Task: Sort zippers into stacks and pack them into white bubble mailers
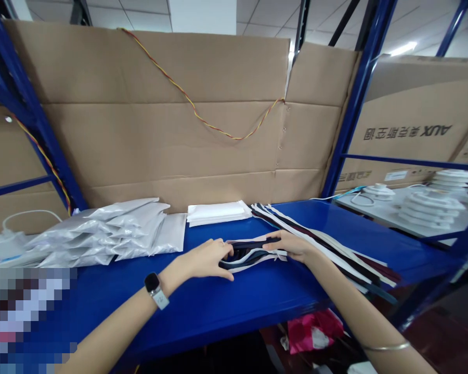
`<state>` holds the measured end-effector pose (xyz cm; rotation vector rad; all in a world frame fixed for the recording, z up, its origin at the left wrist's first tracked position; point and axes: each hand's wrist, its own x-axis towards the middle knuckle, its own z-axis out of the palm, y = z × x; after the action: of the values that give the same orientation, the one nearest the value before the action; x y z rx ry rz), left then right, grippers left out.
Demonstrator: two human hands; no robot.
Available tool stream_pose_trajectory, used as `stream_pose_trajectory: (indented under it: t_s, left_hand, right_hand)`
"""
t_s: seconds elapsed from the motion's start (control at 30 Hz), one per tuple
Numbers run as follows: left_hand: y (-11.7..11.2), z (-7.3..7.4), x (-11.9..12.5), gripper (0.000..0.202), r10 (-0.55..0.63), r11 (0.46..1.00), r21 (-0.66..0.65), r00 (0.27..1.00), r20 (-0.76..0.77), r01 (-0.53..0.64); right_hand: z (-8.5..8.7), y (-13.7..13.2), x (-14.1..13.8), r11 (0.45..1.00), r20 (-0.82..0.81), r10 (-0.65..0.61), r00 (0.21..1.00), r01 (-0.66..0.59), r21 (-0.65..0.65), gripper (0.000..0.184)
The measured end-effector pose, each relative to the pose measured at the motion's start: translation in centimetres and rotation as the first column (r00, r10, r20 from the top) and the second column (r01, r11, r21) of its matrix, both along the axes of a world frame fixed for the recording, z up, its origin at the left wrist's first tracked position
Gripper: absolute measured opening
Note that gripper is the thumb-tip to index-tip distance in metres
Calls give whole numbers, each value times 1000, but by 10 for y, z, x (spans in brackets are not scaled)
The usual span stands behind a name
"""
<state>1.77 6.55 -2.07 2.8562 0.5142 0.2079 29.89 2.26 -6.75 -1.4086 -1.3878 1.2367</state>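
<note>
A small folded bundle of dark and white strips (245, 254), which look like fabric bands, lies on the blue tabletop (218, 306) in front of me. My left hand (208, 259), with a watch on its wrist, curls around the bundle's left end. At the right end, the fingers of my right hand (290, 245) grip the same bundle. Long loose strips (327, 244) in black, white, grey and dark red run diagonally beside and behind my right arm. Fingertips of both hands are partly hidden in the bundle.
Silvery-white plastic packages (128, 228) are piled at the left, beside a white stack of flat sheets or bags (218, 212). Cardboard (159, 140) walls the back between blue posts (359, 93). White round stacked parts (431, 208) stand on another table at right.
</note>
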Motion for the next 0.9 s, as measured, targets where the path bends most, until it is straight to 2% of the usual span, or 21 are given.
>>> stream_pose_trajectory:
  t_s: [0.1, 0.23, 0.27, 0.3, 0.37, 0.4, 0.43, 0.47, 0.5, 0.53, 0.57, 0.63, 0.7, 0.77, 0.83, 0.9]
  left_hand:
    - [-5, -17, -2, 22, 25, 982, 185, 1000, 3, -25]
    - [1, -24, -4, 24, 77, 970, 228, 996, 46, -86]
    - [3, -23, -5, 26, 106, 971, 208, 993, 62, -116]
    - [4, -21, -6, 29, 127, 975, 171, 989, 75, -138]
    - [5, -16, -6, 33, 158, 986, 40, 982, 99, -162]
    - [5, -14, -6, 34, 178, 984, -45, 978, 112, -174]
    - [4, -12, -5, 35, 207, 973, -128, 971, 122, -192]
    - [3, -10, -4, 36, 242, 957, -198, 962, 125, -214]
    - [0, -8, -2, 36, 272, 939, -249, 955, 121, -236]
    - [-3, -6, 0, 36, 294, 927, -273, 949, 111, -255]
    - [-8, -5, 3, 36, 304, 928, -258, 947, 102, -270]
    - [-20, -3, 9, 33, 302, 945, -161, 948, 101, -284]
    - [-34, -3, 18, 31, 286, 958, -24, 950, 127, -285]
    - [-48, -5, 27, 31, 259, 959, 81, 955, 144, -272]
    - [-59, -8, 36, 32, 260, 956, 93, 951, 166, -277]
    - [-67, -10, 42, 34, 289, 957, -62, 937, 196, -282]
  right_hand:
    - [2, 7, -6, 1000, 38, -12, 999, 11, 29, 43]
    - [14, 10, -9, 981, 102, -141, 985, 125, 151, 54]
    - [18, 7, -10, 954, 129, -232, 964, 199, 226, 55]
    - [21, 3, -13, 899, 147, -354, 924, 292, 327, 52]
    - [26, -11, -27, 740, 117, -564, 817, 437, 511, 39]
    - [26, -20, -39, 699, 84, -593, 801, 460, 548, 35]
    - [25, -30, -52, 725, 51, -549, 834, 445, 526, 37]
    - [22, -40, -68, 827, 18, -408, 913, 361, 431, 42]
    - [17, -47, -84, 929, -33, -213, 976, 213, 302, 47]
    - [13, -53, -99, 983, -114, -59, 992, 78, 169, 49]
    - [8, -56, -112, 994, -216, -18, 976, 42, 105, 47]
    - [2, -53, -129, 996, -392, -31, 919, 62, 67, 47]
    - [3, -43, -134, 975, -517, -152, 842, 214, 62, 44]
    - [10, -31, -130, 924, -594, -285, 752, 381, 40, 40]
    - [22, -26, -123, 871, -644, -343, 684, 487, 54, 37]
    - [38, -29, -114, 836, -668, -309, 678, 528, 149, 44]
